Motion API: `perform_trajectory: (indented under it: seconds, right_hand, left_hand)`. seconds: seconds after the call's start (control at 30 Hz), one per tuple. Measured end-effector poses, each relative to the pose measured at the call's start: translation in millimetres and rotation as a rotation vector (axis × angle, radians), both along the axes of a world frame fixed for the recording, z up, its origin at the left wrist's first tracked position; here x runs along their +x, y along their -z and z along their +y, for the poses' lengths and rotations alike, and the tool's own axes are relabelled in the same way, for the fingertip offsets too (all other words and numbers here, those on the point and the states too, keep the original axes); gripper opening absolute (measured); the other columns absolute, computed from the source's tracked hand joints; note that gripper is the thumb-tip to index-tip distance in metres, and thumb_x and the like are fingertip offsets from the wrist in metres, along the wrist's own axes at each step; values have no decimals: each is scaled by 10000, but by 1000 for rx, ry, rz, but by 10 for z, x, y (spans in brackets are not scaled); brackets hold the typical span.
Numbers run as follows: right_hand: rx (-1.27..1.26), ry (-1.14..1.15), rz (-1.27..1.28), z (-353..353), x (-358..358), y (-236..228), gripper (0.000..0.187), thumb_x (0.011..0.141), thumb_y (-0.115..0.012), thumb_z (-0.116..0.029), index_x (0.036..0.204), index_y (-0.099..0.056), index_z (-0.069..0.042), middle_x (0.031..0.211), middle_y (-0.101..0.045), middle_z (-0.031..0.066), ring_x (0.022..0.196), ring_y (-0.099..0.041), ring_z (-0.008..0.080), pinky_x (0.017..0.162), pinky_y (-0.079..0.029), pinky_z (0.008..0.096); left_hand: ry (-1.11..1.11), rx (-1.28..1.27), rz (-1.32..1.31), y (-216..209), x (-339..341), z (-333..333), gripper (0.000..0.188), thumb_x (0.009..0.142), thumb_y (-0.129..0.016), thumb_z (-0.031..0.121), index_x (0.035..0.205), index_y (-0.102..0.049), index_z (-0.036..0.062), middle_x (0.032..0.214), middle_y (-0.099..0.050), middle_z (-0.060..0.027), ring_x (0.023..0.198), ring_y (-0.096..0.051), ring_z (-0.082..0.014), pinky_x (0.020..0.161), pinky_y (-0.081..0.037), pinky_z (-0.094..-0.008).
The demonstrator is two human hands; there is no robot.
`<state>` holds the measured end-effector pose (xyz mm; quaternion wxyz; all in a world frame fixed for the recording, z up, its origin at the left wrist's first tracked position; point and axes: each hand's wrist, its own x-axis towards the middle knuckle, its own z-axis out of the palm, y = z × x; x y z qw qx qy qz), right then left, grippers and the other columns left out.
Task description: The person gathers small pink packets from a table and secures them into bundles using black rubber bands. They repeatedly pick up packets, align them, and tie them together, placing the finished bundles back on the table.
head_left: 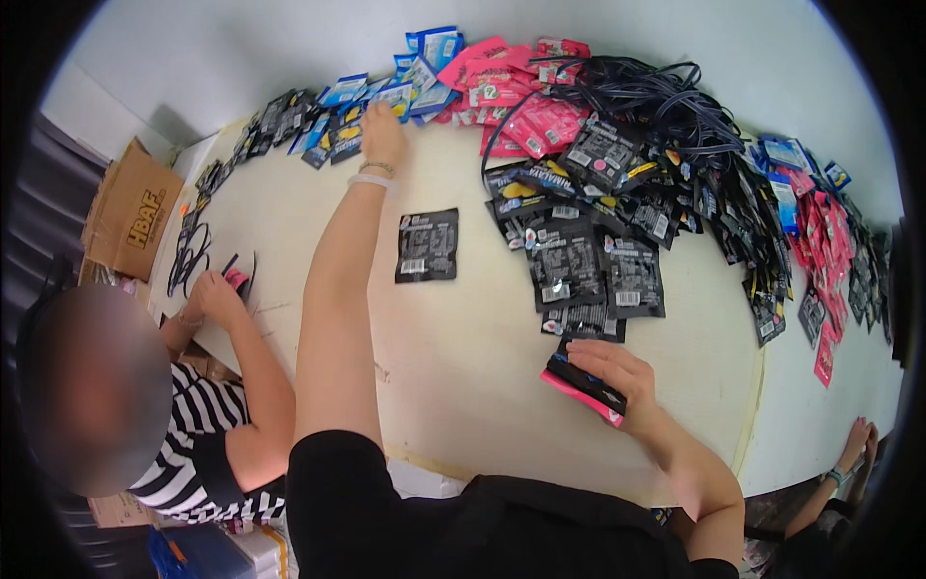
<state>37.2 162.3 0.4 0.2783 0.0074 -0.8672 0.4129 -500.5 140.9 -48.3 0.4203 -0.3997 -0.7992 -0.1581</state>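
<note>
My left arm stretches far across the table, and my left hand [383,138] is at the pile of blue packets [422,75]. Its fingertips meet a blue-and-yellow packet [395,98]; the back of the hand hides whether they grip it. Near the front, my right hand [617,374] is wrapped round a small stack of packets [585,385], black ones with a pink one along the lower edge. A single black packet [427,246] lies flat between my arms. Just beyond my right hand spreads a heap of black packets [564,261].
Pink packets [497,82] and a tangle of black straps [666,96] lie along the back wall. More mixed packets [820,241] hang down the right. At the left, a co-worker's hands [217,297] hold something pink beside a cardboard box [135,212]. Another person's hands [858,442] show at right.
</note>
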Motion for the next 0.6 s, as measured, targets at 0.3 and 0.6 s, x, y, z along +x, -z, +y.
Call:
perform_trajectory:
  seconds: [0.3,0.6]
  right_hand:
    - [-8,-17,-15,91,14,-38,468,676,-768,-116,1116,-632,-30,1157,-629,161,1039,-627,325,866,-516,388]
    - [-50,24,5,71,20,15,404,719,-734,-49,1110,-637,-23,1116,-646,167,1029,-631,333,878,-508,381]
  left_hand:
    - [-137,-396,-430,-280,42,201,224,877,-511,119,1071,-522,7,1001,-647,-224,922,-652,-350,779,-522,-447]
    - [23,-394,-520,-145,170,50,354,893,-510,333,1021,-562,7,993,-647,-236,937,-627,-395,792,-493,-493]
